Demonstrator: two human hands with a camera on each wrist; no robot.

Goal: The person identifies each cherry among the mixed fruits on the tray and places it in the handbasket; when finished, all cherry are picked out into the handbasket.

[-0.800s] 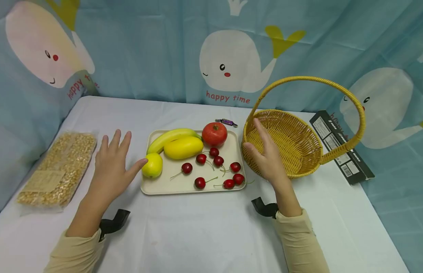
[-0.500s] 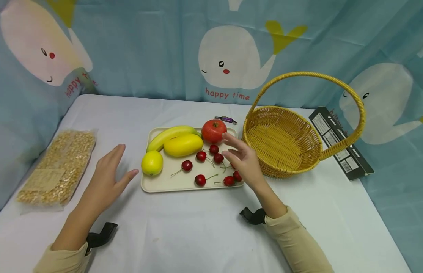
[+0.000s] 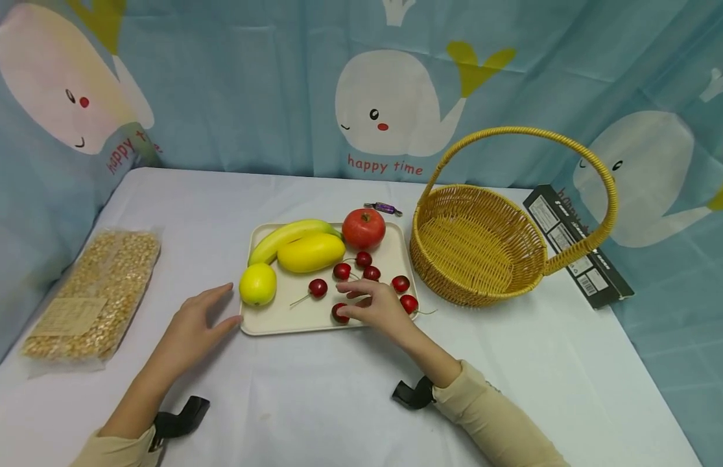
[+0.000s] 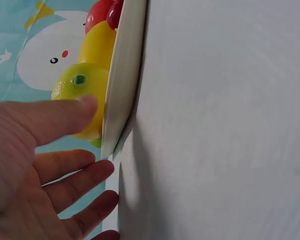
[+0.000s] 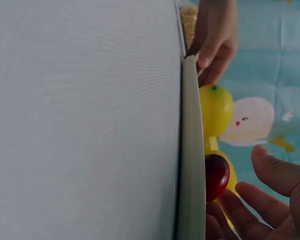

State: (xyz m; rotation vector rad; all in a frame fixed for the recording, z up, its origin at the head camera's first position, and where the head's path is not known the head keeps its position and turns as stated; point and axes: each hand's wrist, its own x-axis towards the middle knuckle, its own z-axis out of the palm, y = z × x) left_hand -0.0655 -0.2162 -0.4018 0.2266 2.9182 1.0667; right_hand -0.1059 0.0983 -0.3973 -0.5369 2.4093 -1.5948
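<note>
- I have the right hand (image 3: 383,311) at the centre of the head frame, over the front of the tray (image 3: 291,319), thumb and fingers loosely curved and apart.
- My nearest cherry (image 3: 339,314) lies near the tray's front edge, by the thumb in the head view; in the right wrist view it sits in the gap between thumb and fingers. I can't tell whether a fingertip touches it.
- My left hand (image 3: 192,334), left of centre and low, has thumb and fingers spread wide, holding nothing, just beside the tray's left corner and the lemon (image 3: 258,284).
- Across the tray's upper part I see a banana (image 3: 292,236), a yellow mango (image 3: 311,253) and a red pomegranate (image 3: 364,229); other cherries lie around its middle and right.
- Right of centre stands a wicker basket (image 3: 472,297); at far left lies a bag of kernels (image 3: 98,275).
</note>
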